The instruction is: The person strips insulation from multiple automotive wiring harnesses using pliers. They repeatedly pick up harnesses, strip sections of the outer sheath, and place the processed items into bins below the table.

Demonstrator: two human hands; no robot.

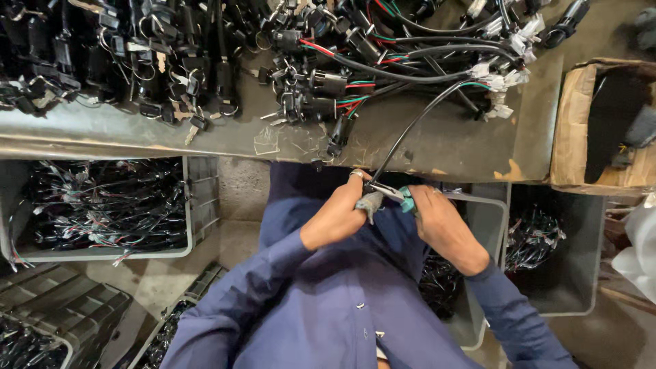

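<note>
A metal workbench [451,147] on the far side holds heaped wired switches [321,89]. Just below its near edge, the left hand [339,212] pinches a black cable [410,130] taut while the right hand [441,222] grips green-handled pliers [400,196] at its end.

Single head-worn view, looking steeply down, close over the person's lap. Near edge of the bench [273,147] crosses the upper frame; bins [201,205] on the floor fill the lower left and right. No second view.
</note>
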